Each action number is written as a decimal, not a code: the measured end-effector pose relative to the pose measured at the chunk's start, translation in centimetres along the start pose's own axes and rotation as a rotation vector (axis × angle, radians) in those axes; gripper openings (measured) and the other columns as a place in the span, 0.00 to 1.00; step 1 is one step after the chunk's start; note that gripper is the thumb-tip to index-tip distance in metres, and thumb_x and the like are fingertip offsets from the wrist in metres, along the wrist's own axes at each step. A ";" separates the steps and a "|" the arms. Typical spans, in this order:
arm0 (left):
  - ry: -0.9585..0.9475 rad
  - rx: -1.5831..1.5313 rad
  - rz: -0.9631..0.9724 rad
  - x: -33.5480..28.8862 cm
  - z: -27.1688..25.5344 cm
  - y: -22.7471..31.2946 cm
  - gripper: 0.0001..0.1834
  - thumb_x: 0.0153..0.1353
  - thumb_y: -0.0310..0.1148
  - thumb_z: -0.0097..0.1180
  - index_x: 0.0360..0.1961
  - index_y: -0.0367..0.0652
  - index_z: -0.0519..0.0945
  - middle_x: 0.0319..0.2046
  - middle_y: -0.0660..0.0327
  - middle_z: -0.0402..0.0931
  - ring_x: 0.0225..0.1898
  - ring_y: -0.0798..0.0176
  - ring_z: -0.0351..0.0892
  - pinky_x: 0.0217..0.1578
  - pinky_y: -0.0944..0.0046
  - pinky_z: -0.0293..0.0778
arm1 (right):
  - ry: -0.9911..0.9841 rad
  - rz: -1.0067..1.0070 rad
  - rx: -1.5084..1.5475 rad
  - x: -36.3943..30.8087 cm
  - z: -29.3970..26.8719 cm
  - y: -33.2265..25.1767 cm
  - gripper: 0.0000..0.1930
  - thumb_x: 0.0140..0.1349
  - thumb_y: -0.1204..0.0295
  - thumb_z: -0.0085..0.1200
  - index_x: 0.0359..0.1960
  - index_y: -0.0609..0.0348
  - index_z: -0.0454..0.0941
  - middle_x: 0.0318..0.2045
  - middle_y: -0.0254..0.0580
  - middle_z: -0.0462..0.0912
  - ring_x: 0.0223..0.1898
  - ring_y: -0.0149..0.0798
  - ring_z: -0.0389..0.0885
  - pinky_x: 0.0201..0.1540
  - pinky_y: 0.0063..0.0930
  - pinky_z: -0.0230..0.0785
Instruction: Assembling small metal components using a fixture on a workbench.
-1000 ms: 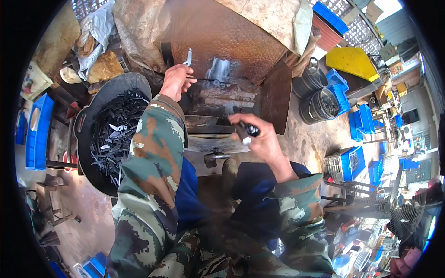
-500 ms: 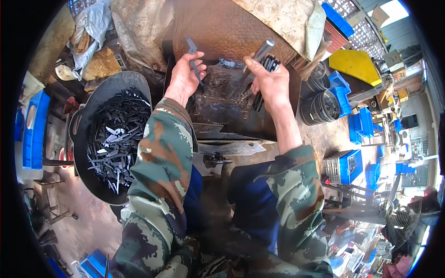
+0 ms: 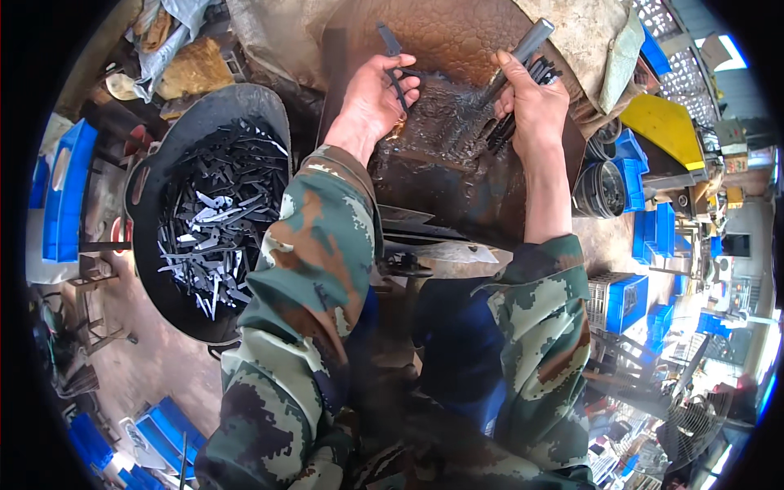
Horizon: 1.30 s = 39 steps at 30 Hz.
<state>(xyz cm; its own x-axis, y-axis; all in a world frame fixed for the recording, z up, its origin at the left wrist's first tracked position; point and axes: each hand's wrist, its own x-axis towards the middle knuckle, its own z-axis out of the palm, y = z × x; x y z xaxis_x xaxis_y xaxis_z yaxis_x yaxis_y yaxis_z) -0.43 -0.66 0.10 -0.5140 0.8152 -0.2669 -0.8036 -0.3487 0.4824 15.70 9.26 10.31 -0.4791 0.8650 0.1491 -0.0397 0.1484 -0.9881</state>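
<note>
In right hand (image 3: 535,102), rod (image 3: 518,57) up-right

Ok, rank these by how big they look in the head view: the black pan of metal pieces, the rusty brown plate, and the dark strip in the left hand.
1. Rusty brown plate and black pan look alike; fisheye bending leaves their order unsure.
2. Dark strip pinched in the left hand, clearly smallest.

A pale, crumpled plastic bag (image 3: 175,20) lies bunched at the upper left, beyond the black pan's far rim. A worn tan sack (image 3: 592,37) is draped over the far right corner of the rusty work surface. No labels, signs or screens can be made out.
</note>
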 end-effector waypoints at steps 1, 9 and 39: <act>-0.006 0.008 0.000 0.0 -0.2 0.1 0.14 0.61 0.35 0.56 0.42 0.37 0.81 0.35 0.61 0.71 0.36 0.60 0.76 0.40 0.58 0.75 | -0.004 0.005 -0.008 0.0 0.1 0.1 0.08 0.63 0.73 0.63 0.38 0.65 0.81 0.33 0.42 0.86 0.14 0.24 0.66 0.17 0.24 0.64; -0.053 -0.006 0.014 0.6 -0.4 -0.3 0.14 0.62 0.36 0.53 0.42 0.36 0.81 0.36 0.61 0.68 0.36 0.58 0.76 0.41 0.57 0.74 | 0.059 -0.006 -0.005 0.4 0.3 0.3 0.10 0.61 0.72 0.65 0.36 0.69 0.82 0.29 0.43 0.85 0.15 0.25 0.65 0.18 0.24 0.62; -0.015 0.026 0.098 0.2 -0.3 -0.8 0.14 0.66 0.34 0.49 0.41 0.34 0.79 0.36 0.58 0.68 0.34 0.57 0.76 0.39 0.57 0.77 | -0.043 -0.045 0.073 0.8 0.0 0.8 0.10 0.63 0.73 0.63 0.38 0.70 0.84 0.33 0.43 0.87 0.14 0.26 0.67 0.18 0.25 0.65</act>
<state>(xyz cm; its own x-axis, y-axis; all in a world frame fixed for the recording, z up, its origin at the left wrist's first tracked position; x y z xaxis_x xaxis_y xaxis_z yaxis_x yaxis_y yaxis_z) 0.05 -0.31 -0.59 -0.5852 0.7845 -0.2050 -0.7414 -0.4154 0.5270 15.33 10.05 9.68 -0.5129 0.8364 0.1935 -0.1256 0.1499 -0.9807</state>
